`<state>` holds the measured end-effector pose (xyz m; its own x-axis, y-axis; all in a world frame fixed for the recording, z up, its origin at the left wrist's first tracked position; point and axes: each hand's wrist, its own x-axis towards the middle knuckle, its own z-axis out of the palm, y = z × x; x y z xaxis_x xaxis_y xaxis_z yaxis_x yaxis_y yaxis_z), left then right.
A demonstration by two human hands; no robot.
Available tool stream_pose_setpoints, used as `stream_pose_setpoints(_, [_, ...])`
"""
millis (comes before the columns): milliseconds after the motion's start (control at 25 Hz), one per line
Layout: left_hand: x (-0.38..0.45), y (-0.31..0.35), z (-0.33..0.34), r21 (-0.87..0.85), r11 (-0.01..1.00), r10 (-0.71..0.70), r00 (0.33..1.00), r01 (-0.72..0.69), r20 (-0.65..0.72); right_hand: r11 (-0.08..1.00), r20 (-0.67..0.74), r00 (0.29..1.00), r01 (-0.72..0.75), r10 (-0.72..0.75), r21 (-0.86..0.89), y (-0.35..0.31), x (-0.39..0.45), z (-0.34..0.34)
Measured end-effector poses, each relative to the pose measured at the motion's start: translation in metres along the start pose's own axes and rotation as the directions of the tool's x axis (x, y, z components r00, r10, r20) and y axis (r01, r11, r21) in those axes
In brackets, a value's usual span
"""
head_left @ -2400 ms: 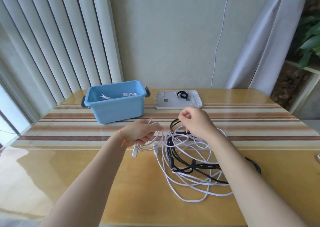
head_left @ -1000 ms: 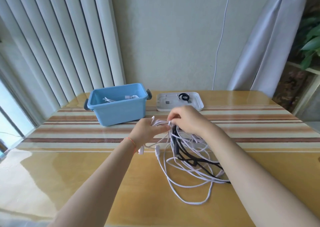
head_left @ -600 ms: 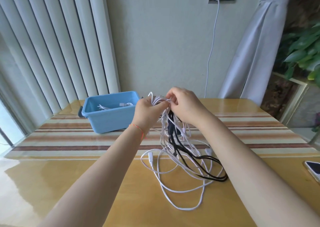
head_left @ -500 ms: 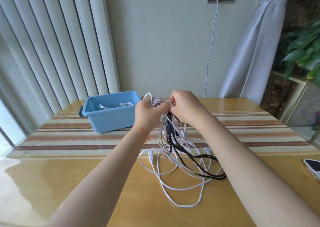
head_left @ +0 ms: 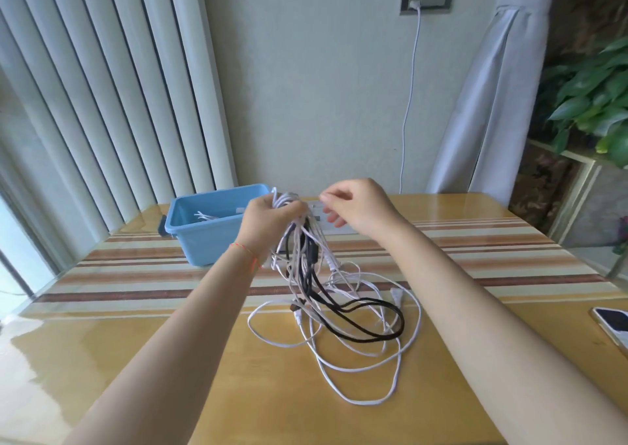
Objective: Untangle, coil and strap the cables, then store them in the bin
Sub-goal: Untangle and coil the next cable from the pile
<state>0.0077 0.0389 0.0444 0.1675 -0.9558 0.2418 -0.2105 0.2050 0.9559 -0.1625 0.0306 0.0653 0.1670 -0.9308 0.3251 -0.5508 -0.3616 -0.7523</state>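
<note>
Two bare forearms are seen, with no sleeves worn on either; a thin orange-red thread bracelet (head_left: 245, 252) is worn around the left wrist, with a short loose end hanging from it at about 5 o'clock; nothing is worn on the right wrist or on the fingers that show.

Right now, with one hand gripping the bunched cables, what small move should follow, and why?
Probably the right hand, hovering free beside the bunch, should pinch one strand and draw it out. The left hand grips the tangle of white and black cables aloft, its loops trailing onto the glossy wooden table, nothing separated yet.
</note>
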Motion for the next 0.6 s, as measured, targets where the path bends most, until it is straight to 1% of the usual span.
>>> stream_pose_setpoints(80, [-0.005,-0.001,0.005,-0.009,1.000,0.006,0.998,-0.006,0.063,0.995,0.056,0.998,0.030,-0.025,-0.094,-0.005,0.002,0.017])
stream_pose_setpoints(120, [-0.006,-0.004,0.005,-0.001,1.000,0.012,0.998,-0.012,0.063,0.988,0.061,0.998,0.035,-0.026,-0.149,-0.006,0.000,0.023])
stream_pose_setpoints(200, [-0.004,-0.011,0.003,0.059,0.998,0.032,0.999,-0.033,0.020,0.952,0.055,0.997,0.061,-0.046,-0.301,-0.005,-0.004,0.027])
stream_pose_setpoints(280, [-0.003,-0.021,0.003,0.103,0.994,0.033,0.999,-0.030,-0.028,0.869,0.062,0.995,0.102,-0.082,-0.485,-0.008,-0.010,0.028])
stream_pose_setpoints(320, [-0.002,-0.028,0.005,0.095,0.995,0.015,0.998,-0.010,-0.057,0.851,0.066,0.992,0.123,-0.103,-0.511,-0.009,-0.011,0.029])
stream_pose_setpoints(440, [0.000,-0.038,0.011,0.058,0.991,-0.105,0.976,0.118,-0.188,0.876,0.056,0.986,0.164,-0.156,-0.454,-0.005,-0.014,0.031])
stream_pose_setpoints(480, [0.001,-0.040,0.012,0.067,0.988,-0.121,0.968,0.139,-0.222,0.891,0.046,0.985,0.170,-0.166,-0.422,-0.002,-0.016,0.030])
stream_pose_setpoints(520, [0.002,-0.041,0.010,0.116,0.984,-0.104,0.962,0.137,-0.251,0.902,0.028,0.984,0.173,-0.176,-0.395,0.002,-0.018,0.027])
stream_pose_setpoints(600, [0.005,-0.043,0.000,0.296,0.950,-0.015,0.959,0.102,-0.284,0.904,-0.070,0.974,0.172,-0.216,-0.391,0.011,-0.020,0.017])
